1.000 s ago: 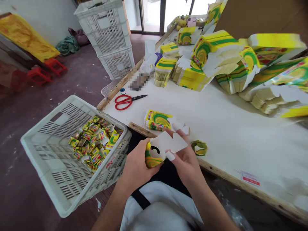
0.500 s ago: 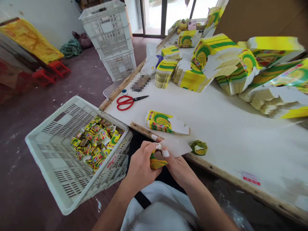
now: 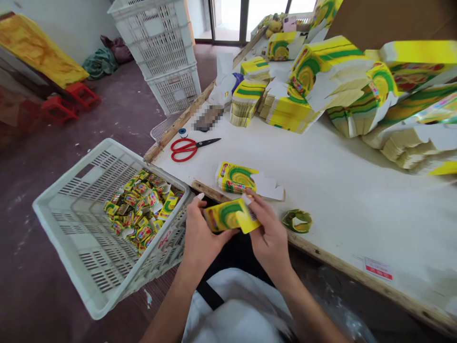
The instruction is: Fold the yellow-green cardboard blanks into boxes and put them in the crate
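Between my two hands is a small yellow and green printed carton [image 3: 226,215], slightly blurred, held over the table's front edge. My left hand [image 3: 202,233] is closed on its left end, thumb along the lower side. At the other end, my right hand [image 3: 269,231] pinches the carton by its yellow flap. Just beyond, a short stack of flat carton blanks [image 3: 237,177] lies on the white table [image 3: 332,205]. A coiled green band [image 3: 297,221] sits to the right of my right hand.
At left stands a white plastic crate [image 3: 89,286] partly filled with small cartons [image 3: 143,200]. Red-handled scissors [image 3: 187,148] and a small spool [image 3: 183,133] lie near the table's left corner. Bundled blanks [image 3: 285,112] line the back. Stacked crates [image 3: 160,47] stand behind.
The carton has turned so its printed long face shows, and its white flap no longer sticks out to the right. My hands have moved apart, toward the carton's two ends.
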The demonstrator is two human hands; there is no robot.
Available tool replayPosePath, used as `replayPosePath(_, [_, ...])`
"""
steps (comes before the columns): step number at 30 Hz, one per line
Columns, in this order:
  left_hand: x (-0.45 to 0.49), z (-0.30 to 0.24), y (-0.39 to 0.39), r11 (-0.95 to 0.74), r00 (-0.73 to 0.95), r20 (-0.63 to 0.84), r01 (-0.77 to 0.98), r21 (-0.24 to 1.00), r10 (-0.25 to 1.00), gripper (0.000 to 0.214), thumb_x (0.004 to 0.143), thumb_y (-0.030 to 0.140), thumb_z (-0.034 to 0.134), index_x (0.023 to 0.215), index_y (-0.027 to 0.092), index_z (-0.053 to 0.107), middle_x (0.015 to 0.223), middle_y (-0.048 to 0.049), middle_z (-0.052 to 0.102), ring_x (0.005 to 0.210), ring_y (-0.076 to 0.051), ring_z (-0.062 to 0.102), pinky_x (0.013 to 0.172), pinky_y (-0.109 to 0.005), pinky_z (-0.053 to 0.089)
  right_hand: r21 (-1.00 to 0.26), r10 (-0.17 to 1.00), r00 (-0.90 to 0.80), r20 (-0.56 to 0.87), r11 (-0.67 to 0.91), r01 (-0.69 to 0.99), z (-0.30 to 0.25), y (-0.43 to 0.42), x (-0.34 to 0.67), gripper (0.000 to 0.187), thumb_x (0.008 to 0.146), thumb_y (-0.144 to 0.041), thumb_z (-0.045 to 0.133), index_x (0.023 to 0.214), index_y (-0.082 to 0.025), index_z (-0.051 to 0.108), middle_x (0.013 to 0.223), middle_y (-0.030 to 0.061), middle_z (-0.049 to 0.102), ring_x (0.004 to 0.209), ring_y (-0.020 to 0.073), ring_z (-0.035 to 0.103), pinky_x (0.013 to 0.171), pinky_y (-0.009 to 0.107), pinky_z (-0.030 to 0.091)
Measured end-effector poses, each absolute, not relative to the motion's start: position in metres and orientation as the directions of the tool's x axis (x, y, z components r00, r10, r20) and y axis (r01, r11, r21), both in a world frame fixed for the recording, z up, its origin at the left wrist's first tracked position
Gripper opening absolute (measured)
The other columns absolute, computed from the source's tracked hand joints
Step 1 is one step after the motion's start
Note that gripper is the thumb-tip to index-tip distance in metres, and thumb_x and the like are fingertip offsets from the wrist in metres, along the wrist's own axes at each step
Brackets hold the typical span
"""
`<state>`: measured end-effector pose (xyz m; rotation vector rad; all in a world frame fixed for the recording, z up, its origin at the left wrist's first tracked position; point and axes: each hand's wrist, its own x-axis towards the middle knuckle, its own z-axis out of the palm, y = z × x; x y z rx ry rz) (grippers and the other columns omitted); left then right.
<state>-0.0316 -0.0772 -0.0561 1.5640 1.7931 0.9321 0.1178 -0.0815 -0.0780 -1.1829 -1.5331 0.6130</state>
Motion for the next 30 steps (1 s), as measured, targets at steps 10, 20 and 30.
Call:
replayPosePath(10, [-0.037, -0.040, -0.077, 0.265, -0.163, -0.283, -0.126, 0.956, 0.945, 0.052, 0.070, 0.031, 0.076, 0.113, 0.017, 0.051, 0.087, -0.0023, 0.070, 0.074, -0.017, 0.069, 0.068, -0.028, 0.056, -0.819, 0.913, -0.194, 0.359, 0.408, 0.403, -0.080, -0.077, 0.134, 0.039, 0.092, -0.014, 0.046, 0.124, -0.030, 0.062, 0.149, 0.0069, 0.044, 0.129, 0.0244, 0.052, 0.093, 0.039, 0.055])
replayPosePath(20, [-0.034, -0.034, -0.078, 0.263, -0.134, -0.287, -0.168, 0.950, 0.949, 0.050, 0.071, 0.033, 0.076, 0.112, 0.016, 0.054, 0.087, -0.0025, 0.070, 0.073, -0.016, 0.069, 0.071, -0.028, 0.057, -0.923, 0.928, -0.223, 0.299, 0.340, 0.181, -0.065, -0.082, 0.142, 0.025, 0.089, -0.019, 0.055, 0.113, -0.025, 0.058, 0.148, 0.0141, 0.043, 0.134, 0.0260, 0.045, 0.102, 0.043, 0.046])
replayPosePath(30, [-0.044, -0.037, -0.074, 0.279, -0.243, -0.272, -0.008, 0.960, 0.931, 0.044, 0.071, 0.042, 0.074, 0.105, 0.020, 0.058, 0.089, -0.0020, 0.072, 0.083, -0.021, 0.070, 0.073, -0.031, 0.057, -0.995, 0.985, -0.143, 0.098, 0.100, 0.003, -0.084, -0.074, 0.113, 0.060, 0.083, -0.019, 0.057, 0.139, -0.021, 0.037, 0.150, 0.0144, 0.040, 0.140, 0.0261, 0.037, 0.114, 0.049, 0.032])
